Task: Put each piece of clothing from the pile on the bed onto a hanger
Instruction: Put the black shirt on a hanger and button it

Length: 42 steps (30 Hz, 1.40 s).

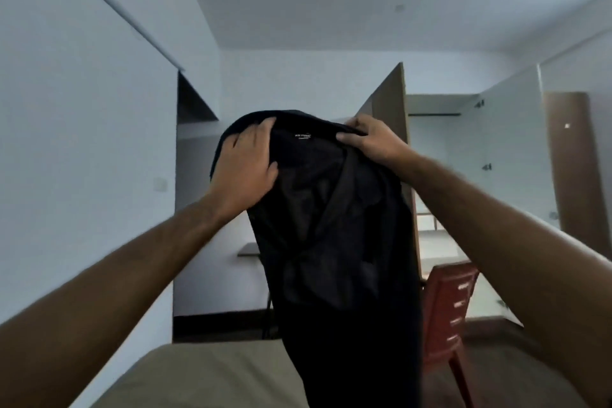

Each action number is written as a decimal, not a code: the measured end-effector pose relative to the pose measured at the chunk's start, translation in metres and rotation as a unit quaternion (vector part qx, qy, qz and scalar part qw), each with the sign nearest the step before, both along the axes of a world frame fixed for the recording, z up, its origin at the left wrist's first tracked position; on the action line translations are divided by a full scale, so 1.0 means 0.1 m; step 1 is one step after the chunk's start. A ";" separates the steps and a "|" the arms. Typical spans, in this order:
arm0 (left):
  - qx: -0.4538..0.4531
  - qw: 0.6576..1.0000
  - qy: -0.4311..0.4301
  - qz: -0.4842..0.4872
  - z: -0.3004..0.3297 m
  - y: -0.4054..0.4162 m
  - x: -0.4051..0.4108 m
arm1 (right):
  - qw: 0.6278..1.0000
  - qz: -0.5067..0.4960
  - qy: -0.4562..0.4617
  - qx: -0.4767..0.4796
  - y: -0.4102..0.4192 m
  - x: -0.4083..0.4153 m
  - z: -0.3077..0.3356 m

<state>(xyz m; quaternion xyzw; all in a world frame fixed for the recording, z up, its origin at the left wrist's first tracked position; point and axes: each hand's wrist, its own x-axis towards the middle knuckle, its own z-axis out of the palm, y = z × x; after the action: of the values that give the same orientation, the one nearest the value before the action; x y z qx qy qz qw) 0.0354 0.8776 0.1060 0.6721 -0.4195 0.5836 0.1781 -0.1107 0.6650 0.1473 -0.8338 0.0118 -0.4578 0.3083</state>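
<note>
Holding a black garment (331,225) up at chest height, the person faces an open wardrobe (430,175) across the room. This is the head view, the only one.

The left hand (246,162) lies over the garment's left shoulder, its fingers (261,129) curled over the top edge of the cloth with the thumb pressing in from below — a grip, not a flat rest. The right hand (367,137) pinches the collar edge on the other side, thumb and fingertips closed on the fabric. A small white label (303,136) shows between the two hands, so the inside of the neck faces the camera. The rest of the garment hangs straight down, its lower part in front of the near edge of the bed (205,374).

No hanger shows clearly; one may sit inside the shoulders, but the dark cloth hides it, so that cannot be told. The pile lies outside the frame. Judging from this, the piece is in mid-handling — being fitted or straightened — and how many pieces remain is unknown. A red plastic chair (450,305) stands beside the bed's right edge.
</note>
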 end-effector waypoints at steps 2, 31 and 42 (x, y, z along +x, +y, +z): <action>0.049 0.983 -0.145 0.101 0.12 0.09 -0.01 | 0.988 -0.107 0.034 -0.106 -0.10 -0.14 0.14; 0.308 0.849 -0.132 0.409 -0.09 0.57 -0.21 | 0.964 -0.245 -0.023 -0.102 -0.25 -0.42 0.00; 0.304 0.931 -0.187 0.070 -0.23 0.67 -0.35 | 0.996 -0.024 -0.001 -0.086 0.41 0.01 -0.28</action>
<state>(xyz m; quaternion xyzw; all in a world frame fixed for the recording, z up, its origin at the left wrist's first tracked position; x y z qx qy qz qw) 0.0009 0.9445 0.0829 0.6001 -0.5547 0.5543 -0.1580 -0.1100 0.7058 0.1198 -0.8564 -0.0081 -0.4652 0.2239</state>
